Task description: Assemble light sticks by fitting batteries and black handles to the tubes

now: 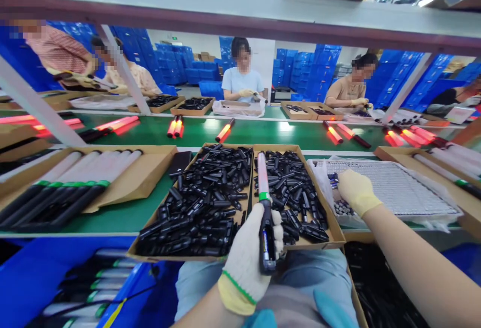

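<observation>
My gloved left hand [246,258] is wrapped round the black handle of a light baton [263,183], which stands nearly upright with a green ring and a pale pinkish tube. Its battery compartment faces me, uncovered, with a blue battery [266,246] inside. My gloved right hand [355,188] reaches into the left end of a plastic-lined battery tray [406,188], its fingertips down at some loose batteries [343,208]; whether it grips one is hidden. Behind and beside the baton lie two cardboard trays of small black plastic parts [210,193].
A cardboard tray [150,168] with several batons lies left. Lit red batons [225,130] rest on the green conveyor [248,132]. Across it, people [242,77] in gloves work. A white shelf beam [240,12] spans above. A blue bin [135,288] holds batons lower left.
</observation>
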Available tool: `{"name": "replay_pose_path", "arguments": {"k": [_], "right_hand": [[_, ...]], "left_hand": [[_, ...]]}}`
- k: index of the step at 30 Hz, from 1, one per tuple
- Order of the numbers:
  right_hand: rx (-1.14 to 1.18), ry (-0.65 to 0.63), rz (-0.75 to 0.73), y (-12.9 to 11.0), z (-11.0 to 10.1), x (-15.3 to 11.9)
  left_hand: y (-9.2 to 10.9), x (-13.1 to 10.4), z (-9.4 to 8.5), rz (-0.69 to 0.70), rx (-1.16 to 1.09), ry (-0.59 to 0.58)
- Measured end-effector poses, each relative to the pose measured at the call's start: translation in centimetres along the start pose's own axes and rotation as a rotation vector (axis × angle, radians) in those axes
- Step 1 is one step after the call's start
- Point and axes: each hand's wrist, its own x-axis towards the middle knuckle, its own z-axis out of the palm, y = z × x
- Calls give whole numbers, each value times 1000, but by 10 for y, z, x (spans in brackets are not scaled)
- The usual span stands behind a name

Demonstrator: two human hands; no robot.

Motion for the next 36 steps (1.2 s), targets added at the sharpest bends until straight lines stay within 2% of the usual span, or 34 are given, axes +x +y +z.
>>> {"name": "replay_pose_path", "arguments": {"k": [3,6,9,11,14,16,17,19,24,27,29,33,36], "right_hand": [[-112,-107,28,4,16,16],[-145,-131,6,6,19,20],[-92,-46,-74,6,5,13],[-16,42,-179,1,-10,-9],[194,199,-490,-20,-29,-69],[481,427,-913,-38,-38,-113],[531,477,-1039,-47,-40,-131],[545,524,-1177,-60,-41,-154],[400,580,-1146,-62,-35,-162],[449,608,-1118,-58,-34,-165],[494,594,-1116,-58,-33,-168],[495,558,-1008,-58,-25,-172],[574,478,-1064,-58,-23,-171]], "left_hand": [[-5,-3,-2,-9,32,-47],[-10,-4,-6,30,70,-68],[-12,-6,-4,31,78,-45],[-14,-7,-1,26,77,-13],[-19,-3,3,29,69,0],[-22,2,2,47,56,-8],[-24,5,2,56,55,-12],[-26,10,-1,67,57,-15],[-30,18,-6,55,39,-30],[-32,20,-7,39,14,-40],[-32,20,-6,29,-2,-47],[-33,17,-1,33,-35,-58],[-31,14,0,8,-53,-62]]}}
